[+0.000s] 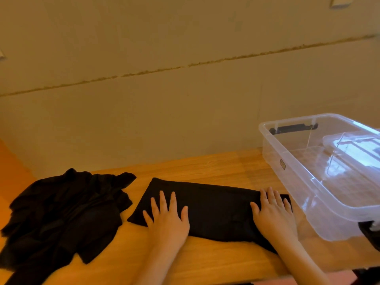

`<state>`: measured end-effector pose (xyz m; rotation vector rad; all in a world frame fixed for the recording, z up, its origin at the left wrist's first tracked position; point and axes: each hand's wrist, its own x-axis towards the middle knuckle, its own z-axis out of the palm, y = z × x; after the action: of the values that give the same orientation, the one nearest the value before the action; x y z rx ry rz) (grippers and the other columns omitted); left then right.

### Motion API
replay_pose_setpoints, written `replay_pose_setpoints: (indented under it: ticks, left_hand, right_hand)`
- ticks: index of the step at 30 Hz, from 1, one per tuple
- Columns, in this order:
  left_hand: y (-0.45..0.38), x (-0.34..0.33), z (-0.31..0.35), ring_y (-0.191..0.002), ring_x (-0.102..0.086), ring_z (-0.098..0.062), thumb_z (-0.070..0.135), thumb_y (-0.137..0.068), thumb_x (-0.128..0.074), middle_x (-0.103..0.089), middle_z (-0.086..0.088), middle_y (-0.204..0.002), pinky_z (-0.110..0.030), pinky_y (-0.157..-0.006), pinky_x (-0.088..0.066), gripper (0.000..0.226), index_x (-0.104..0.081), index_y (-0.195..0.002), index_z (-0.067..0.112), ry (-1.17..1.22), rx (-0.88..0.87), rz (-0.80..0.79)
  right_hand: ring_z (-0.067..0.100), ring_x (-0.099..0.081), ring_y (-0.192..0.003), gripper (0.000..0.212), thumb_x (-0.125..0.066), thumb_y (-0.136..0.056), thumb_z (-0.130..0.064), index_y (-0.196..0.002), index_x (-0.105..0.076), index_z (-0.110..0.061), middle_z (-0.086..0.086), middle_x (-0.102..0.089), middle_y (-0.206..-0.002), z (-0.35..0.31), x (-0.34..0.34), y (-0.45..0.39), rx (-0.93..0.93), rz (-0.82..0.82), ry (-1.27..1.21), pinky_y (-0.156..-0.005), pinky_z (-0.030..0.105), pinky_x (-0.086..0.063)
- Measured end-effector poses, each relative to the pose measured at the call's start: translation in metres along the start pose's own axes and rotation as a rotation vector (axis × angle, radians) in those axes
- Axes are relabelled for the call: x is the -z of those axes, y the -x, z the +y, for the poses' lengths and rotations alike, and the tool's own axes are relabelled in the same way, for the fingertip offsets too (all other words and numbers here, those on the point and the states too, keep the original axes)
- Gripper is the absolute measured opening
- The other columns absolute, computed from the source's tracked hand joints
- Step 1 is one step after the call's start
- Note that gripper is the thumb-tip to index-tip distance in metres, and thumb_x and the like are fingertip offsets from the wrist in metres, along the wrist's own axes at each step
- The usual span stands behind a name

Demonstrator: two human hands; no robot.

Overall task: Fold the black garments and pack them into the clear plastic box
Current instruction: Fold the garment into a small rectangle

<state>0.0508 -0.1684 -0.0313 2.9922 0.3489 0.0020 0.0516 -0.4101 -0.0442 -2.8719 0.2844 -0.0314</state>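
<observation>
Beside the clear box (320,182), 2 hands, left hand (167,219) and right hand (274,214), press spread fingers (163,199) on the folded garment (216,208); crumpled garments (61,212) lie left.

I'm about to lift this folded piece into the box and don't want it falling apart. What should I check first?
1. Folded garment lies flat on the table: ok.
2. Left hand and right hand both press it flat: ok.
3. Clear plastic box open, lid off: ok.
4. Box floor free of clothes: ok.
5. Fold small enough to fit: cannot tell.
6. Unfolded pile apart from the fold: ok.
</observation>
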Motion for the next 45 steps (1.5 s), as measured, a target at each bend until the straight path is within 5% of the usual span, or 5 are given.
replay_pose_setpoints:
  ticks: [27, 33, 36, 39, 45]
  left_hand:
    - [-0.078, -0.002, 0.022, -0.145, 0.005, -0.031, 0.057, -0.095, -0.022, 0.004, -0.015, -0.157, -0.043, -0.119, -0.003, 0.077, 0.006, -0.149, 0.009, 0.083, -0.046, -0.107]
    - [0.030, 0.003, 0.071, -0.144, 0.009, -0.014, 0.049, -0.098, -0.017, 0.003, 0.002, -0.158, -0.032, -0.115, 0.005, 0.061, -0.005, -0.150, 0.019, 0.164, -0.491, -0.020]
    - [0.088, -0.005, 0.081, -0.139, 0.014, -0.004, 0.063, -0.071, 0.015, 0.011, 0.014, -0.152, -0.024, -0.110, 0.013, 0.091, -0.003, -0.150, 0.021, 0.162, -0.701, -0.135]
    - [0.104, -0.021, 0.075, -0.135, -0.036, -0.011, 0.055, -0.091, 0.009, -0.034, 0.004, -0.148, -0.031, -0.110, -0.027, 0.082, -0.048, -0.136, 0.016, -0.003, -0.769, -0.148]
    - [0.101, -0.034, 0.044, -0.120, -0.055, -0.013, 0.046, -0.082, -0.029, -0.059, 0.001, -0.130, -0.030, -0.095, -0.046, 0.059, -0.062, -0.123, 0.018, -0.171, -0.999, -0.010]
  right_hand:
    - [0.008, 0.011, -0.142, 0.142, 0.049, -0.025, -0.072, -0.149, 0.001, -0.022, -0.012, 0.015, -0.148, 0.014, 0.012, 0.077, 0.287, -0.133, 0.059, -0.112, 0.039, 0.014]
    - [-0.005, 0.017, -0.134, 0.118, 0.037, -0.044, -0.079, -0.145, -0.001, -0.031, -0.022, 0.013, -0.143, 0.042, 0.014, 0.065, 0.426, -0.144, 0.028, -0.103, 0.015, 0.024]
    - [0.003, -0.029, -0.135, 0.082, 0.013, -0.086, -0.066, -0.136, -0.041, -0.030, -0.011, -0.034, -0.146, 0.046, 0.009, 0.074, 0.382, -0.154, 0.086, -0.110, 0.021, 0.001]
    - [0.006, -0.052, -0.119, 0.067, -0.005, -0.098, -0.052, -0.120, -0.061, -0.025, -0.006, -0.058, -0.128, 0.045, 0.000, 0.080, 0.387, -0.133, 0.059, -0.107, 0.025, -0.008]
    - [0.009, -0.013, -0.142, 0.064, -0.014, -0.093, -0.064, -0.134, -0.041, -0.024, -0.003, -0.043, -0.139, 0.054, -0.010, 0.100, 0.508, 0.075, 0.156, -0.110, 0.030, -0.006]
